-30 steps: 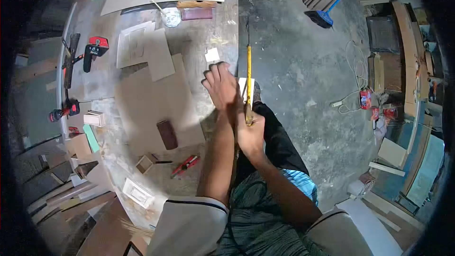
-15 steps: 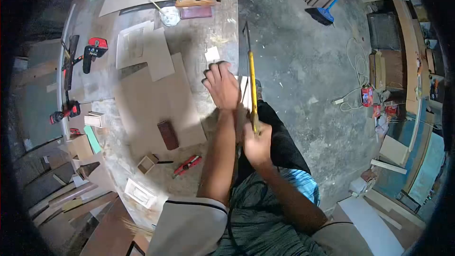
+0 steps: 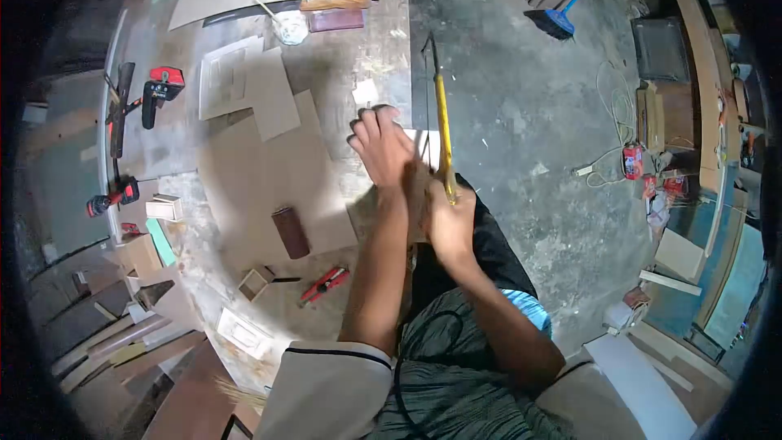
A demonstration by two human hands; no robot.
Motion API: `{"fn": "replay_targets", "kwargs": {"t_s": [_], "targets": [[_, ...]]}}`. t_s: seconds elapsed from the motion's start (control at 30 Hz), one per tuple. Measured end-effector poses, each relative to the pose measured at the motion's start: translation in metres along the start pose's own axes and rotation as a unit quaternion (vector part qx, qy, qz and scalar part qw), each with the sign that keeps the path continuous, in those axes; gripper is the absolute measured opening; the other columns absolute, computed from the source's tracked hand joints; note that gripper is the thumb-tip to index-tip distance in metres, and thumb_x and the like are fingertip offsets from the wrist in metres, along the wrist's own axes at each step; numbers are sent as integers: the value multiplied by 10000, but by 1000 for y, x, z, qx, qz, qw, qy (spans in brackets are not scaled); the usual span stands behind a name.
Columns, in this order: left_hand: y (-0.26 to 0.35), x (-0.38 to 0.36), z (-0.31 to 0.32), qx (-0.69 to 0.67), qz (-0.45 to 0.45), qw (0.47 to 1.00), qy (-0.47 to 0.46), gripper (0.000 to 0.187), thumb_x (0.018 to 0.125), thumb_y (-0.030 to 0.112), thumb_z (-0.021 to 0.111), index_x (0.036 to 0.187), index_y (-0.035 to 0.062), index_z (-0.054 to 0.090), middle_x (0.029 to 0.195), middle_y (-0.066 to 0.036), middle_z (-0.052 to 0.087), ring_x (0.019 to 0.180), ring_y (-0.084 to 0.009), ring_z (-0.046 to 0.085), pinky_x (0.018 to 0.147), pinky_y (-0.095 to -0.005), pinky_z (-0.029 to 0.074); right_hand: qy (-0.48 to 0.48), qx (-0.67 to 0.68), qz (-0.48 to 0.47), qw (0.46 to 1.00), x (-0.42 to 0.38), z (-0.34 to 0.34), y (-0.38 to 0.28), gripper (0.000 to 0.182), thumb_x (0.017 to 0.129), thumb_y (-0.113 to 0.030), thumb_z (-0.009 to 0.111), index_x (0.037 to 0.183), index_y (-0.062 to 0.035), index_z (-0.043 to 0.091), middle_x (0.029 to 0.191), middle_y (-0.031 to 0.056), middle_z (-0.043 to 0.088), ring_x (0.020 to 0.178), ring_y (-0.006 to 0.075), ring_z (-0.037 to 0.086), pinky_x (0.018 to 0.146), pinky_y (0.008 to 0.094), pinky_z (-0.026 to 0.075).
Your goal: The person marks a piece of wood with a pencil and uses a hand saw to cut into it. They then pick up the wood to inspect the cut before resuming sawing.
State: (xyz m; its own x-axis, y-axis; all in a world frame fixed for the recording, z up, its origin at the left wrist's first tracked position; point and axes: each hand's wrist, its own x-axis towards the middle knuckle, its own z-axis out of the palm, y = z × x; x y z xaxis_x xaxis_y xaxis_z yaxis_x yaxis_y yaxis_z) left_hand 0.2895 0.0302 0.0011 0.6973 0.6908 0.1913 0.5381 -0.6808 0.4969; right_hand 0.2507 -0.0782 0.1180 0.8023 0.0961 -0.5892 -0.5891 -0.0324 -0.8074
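Note:
My right hand (image 3: 450,220) is wrapped round the handle end of a yellow hacksaw (image 3: 443,118), whose frame points away from me. The saw's thin blade crosses a small pale board (image 3: 430,147) that juts past the table's right edge. My left hand (image 3: 381,147) lies palm down beside the blade at that edge, its heel over the board and its fingers apart and slightly bent. Part of the board is hidden under my left hand and wrist. Just beyond my fingertips sits a small white square piece (image 3: 365,92).
On the table (image 3: 326,73) are thin brown sheets (image 3: 244,187), a dark reddish block (image 3: 291,233), a red-handled tool (image 3: 325,286), a small open wooden box (image 3: 255,282) and cordless drills (image 3: 163,90). A blue broom (image 3: 562,23) and a coiled cable (image 3: 611,106) lie on the concrete floor.
My right hand and the hacksaw have moved forward and a little right, with the saw's frame leaning more. The left hand has stayed in place.

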Motion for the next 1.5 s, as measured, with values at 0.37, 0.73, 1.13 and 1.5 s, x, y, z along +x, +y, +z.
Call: {"fn": "replay_targets", "kwargs": {"t_s": [0.37, 0.73, 1.13, 1.5], "targets": [[0, -2, 3, 13, 9, 999, 37, 207, 886, 94, 624, 1082, 155, 647, 1083, -83, 557, 1079, -305, 529, 925, -455, 385, -36, -66, -19, 997, -43, -28, 30, 294, 1021, -94, 611, 734, -79, 551, 610, -79, 494, 492, 26, 406, 442, 261, 305], [2, -2, 1, -23, 9, 999, 42, 211, 918, 73, 565, 1104, 149, 628, 1092, -95, 550, 1069, -325, 519, 912, -486, 379, -18, -91, -27, 995, -35, -8, 9, 326, 985, -102, 640, 678, -24, 561, 571, -32, 490, 520, 58, 441, 476, 311, 323], [3, -2, -4, -29, 6, 999, 18, 195, 888, 84, 612, 1070, 155, 615, 1077, -94, 539, 1085, -334, 525, 926, -476, 387, -56, -122, -95, 986, -52, 0, 20, 287, 964, -33, 624, 698, -20, 516, 631, -50, 475, 595, 38, 411, 513, 298, 316], [0, 0, 7, 12, 4, 999, 38, 195, 896, 107, 619, 1084, 159, 629, 1103, -90, 561, 1101, -321, 536, 936, -483, 397, -50, -84, -25, 995, -34, -9, -2, 295, 1010, -134, 628, 746, -12, 585, 590, -23, 517, 535, 58, 453, 481, 314, 348]]}}
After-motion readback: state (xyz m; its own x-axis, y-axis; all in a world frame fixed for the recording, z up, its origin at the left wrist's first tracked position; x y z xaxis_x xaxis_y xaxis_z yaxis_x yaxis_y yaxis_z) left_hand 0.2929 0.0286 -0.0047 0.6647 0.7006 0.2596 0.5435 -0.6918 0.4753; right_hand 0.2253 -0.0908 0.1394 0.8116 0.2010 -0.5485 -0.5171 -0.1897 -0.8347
